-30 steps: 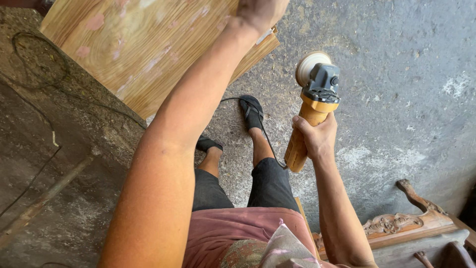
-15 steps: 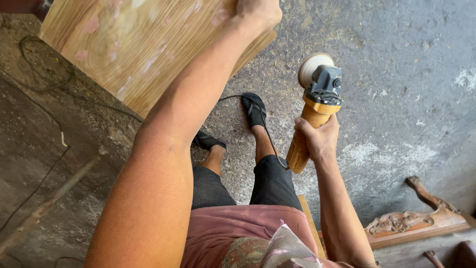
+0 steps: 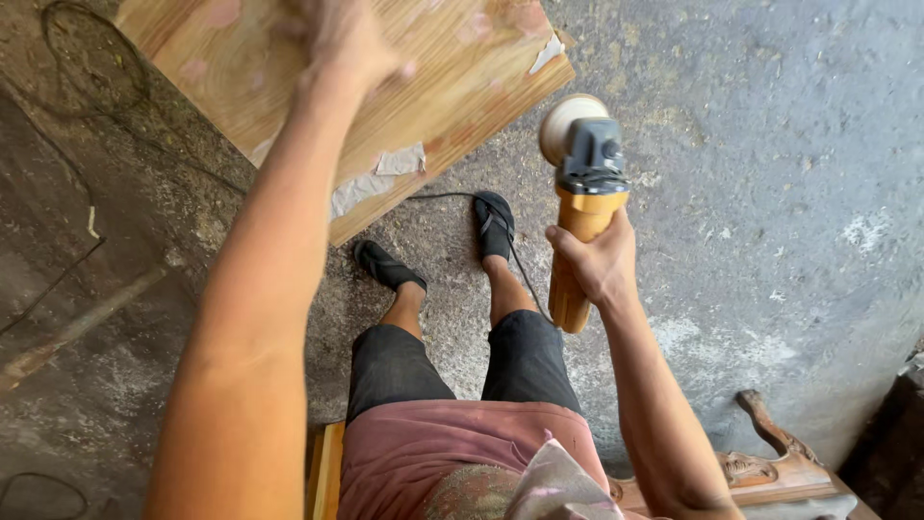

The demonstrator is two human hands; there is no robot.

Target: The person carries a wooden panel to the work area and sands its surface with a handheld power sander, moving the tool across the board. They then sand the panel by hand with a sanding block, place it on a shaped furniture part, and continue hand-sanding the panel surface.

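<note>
Reading left to right, we see the left hand (image 3: 348, 43), fingers blurred beyond telling, on the tilted wooden board (image 3: 423, 91); patches of filler remain unsanded. The right hand (image 3: 594, 265), fingers wrapped around it, holds the yellow sander (image 3: 577, 183) just beside the board's edge.

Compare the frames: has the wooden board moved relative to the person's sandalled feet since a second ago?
Yes. The wooden board now reaches further right, its corner past the sandalled feet, nearer the sander in the right hand.
</note>
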